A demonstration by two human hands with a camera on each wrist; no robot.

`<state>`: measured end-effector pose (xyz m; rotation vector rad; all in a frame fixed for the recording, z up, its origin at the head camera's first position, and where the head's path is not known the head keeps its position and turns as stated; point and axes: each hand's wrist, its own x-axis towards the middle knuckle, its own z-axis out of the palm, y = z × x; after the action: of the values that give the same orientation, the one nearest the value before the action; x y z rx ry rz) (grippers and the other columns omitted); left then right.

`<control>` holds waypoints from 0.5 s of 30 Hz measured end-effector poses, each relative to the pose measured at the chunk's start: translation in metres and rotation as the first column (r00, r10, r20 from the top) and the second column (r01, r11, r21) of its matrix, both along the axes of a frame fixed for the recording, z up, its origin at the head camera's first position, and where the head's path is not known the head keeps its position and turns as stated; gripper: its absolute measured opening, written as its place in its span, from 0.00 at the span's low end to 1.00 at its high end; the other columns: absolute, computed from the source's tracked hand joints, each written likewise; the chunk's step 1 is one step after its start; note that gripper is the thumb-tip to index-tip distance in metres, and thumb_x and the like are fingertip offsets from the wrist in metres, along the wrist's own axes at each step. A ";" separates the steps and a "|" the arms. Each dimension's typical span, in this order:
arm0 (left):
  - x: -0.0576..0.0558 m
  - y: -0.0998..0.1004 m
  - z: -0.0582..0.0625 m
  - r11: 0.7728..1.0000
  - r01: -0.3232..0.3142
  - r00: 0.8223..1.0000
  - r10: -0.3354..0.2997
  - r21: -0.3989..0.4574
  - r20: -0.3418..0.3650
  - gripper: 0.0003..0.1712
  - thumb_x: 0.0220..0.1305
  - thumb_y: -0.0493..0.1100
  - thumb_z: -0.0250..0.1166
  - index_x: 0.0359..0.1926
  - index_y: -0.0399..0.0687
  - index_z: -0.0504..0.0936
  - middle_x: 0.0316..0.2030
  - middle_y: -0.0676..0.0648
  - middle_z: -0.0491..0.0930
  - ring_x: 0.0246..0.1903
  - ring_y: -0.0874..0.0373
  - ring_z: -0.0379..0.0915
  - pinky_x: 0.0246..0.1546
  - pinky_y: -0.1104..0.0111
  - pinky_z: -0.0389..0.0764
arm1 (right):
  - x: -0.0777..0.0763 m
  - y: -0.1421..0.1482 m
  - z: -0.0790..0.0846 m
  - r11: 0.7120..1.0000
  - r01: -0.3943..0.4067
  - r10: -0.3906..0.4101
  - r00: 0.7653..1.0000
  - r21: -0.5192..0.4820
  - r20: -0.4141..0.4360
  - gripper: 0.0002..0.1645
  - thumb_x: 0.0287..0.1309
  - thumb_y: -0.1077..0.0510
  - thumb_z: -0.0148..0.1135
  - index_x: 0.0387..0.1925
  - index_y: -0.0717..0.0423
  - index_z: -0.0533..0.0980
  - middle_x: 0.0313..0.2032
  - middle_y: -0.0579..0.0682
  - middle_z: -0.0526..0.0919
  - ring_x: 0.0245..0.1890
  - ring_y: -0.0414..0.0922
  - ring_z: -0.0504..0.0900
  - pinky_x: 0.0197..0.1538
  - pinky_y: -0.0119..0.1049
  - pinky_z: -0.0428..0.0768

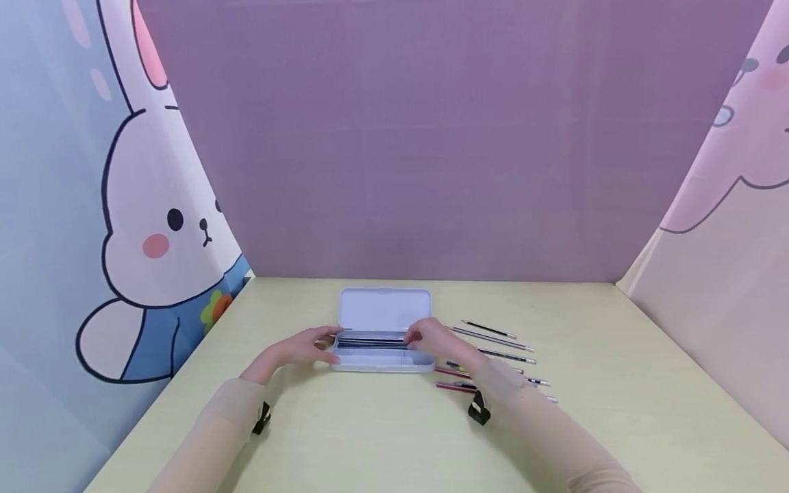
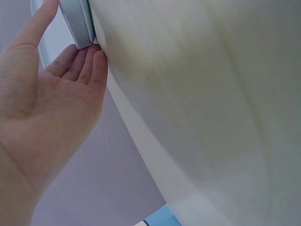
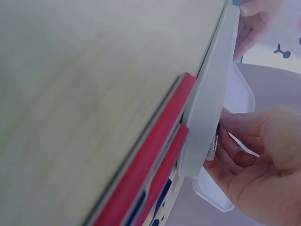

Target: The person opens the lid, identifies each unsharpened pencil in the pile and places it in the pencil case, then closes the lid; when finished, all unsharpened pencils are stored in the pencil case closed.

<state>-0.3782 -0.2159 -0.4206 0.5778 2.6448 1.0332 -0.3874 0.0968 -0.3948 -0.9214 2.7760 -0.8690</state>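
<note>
A white pencil case (image 1: 382, 368) lies on the table with its lid (image 1: 385, 308) raised at the back. Several dark pencils (image 1: 370, 342) lie lengthwise in its rear part. My left hand (image 1: 302, 348) is at the case's left end, thumb and fingers spread; in the left wrist view its fairly straight fingers (image 2: 87, 66) touch the end wall. Over the right part of the case, my right hand (image 1: 431, 337) pinches a pencil (image 3: 211, 149) near its eraser end. The rest of that pencil is hidden by the case wall and the fingers.
Several loose pencils (image 1: 493, 331) lie on the table right of the case, some partly under the right forearm. Two red pencils (image 3: 162, 110) have their ends close to the case in the right wrist view. A purple cloth (image 1: 431, 150) hangs behind the table.
</note>
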 end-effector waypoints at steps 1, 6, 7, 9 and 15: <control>0.000 0.001 0.000 1.000 -0.002 1.000 0.002 0.001 0.004 0.46 0.53 0.53 0.70 0.68 0.42 0.60 0.64 0.38 0.65 0.61 0.42 0.64 0.62 0.48 0.65 | 0.000 -0.001 -0.001 1.000 0.000 0.000 1.000 0.000 -0.009 0.05 0.56 0.68 0.61 0.33 0.61 0.82 0.33 0.50 0.84 0.34 0.41 0.79 0.38 0.33 0.79; 0.001 0.002 0.000 1.000 -0.012 1.000 0.012 0.001 0.016 0.46 0.53 0.53 0.69 0.68 0.43 0.60 0.64 0.38 0.65 0.60 0.42 0.64 0.62 0.48 0.65 | -0.003 -0.001 -0.004 1.000 0.005 -0.005 1.000 -0.006 -0.024 0.03 0.55 0.68 0.62 0.29 0.60 0.81 0.30 0.49 0.83 0.30 0.40 0.77 0.35 0.32 0.78; 0.001 0.002 0.000 1.000 -0.011 1.000 0.011 0.003 0.016 0.46 0.53 0.53 0.69 0.68 0.42 0.60 0.64 0.38 0.65 0.60 0.42 0.64 0.62 0.48 0.65 | -0.003 -0.001 -0.004 1.000 0.011 -0.011 1.000 -0.009 -0.021 0.03 0.54 0.68 0.62 0.29 0.60 0.81 0.29 0.49 0.83 0.30 0.40 0.77 0.35 0.32 0.78; 0.001 0.002 0.000 1.000 -0.010 1.000 0.010 0.002 0.014 0.46 0.53 0.53 0.70 0.68 0.42 0.60 0.64 0.38 0.65 0.60 0.42 0.64 0.62 0.48 0.65 | -0.005 -0.002 -0.005 1.000 0.023 -0.024 1.000 -0.013 -0.018 0.03 0.53 0.68 0.63 0.28 0.59 0.81 0.29 0.49 0.83 0.30 0.40 0.77 0.35 0.32 0.79; -0.001 0.001 0.000 1.000 -0.009 1.000 0.009 -0.004 0.013 0.46 0.53 0.53 0.70 0.68 0.43 0.60 0.63 0.38 0.65 0.61 0.42 0.64 0.62 0.49 0.65 | -0.009 -0.003 -0.008 0.999 0.038 -0.038 0.998 -0.010 -0.048 0.03 0.52 0.67 0.66 0.25 0.58 0.81 0.28 0.48 0.82 0.30 0.39 0.76 0.36 0.31 0.78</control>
<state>-0.3793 -0.2148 -0.4210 0.5565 2.6400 1.0306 -0.3960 0.0936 -0.4030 -0.9058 2.8414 -0.8770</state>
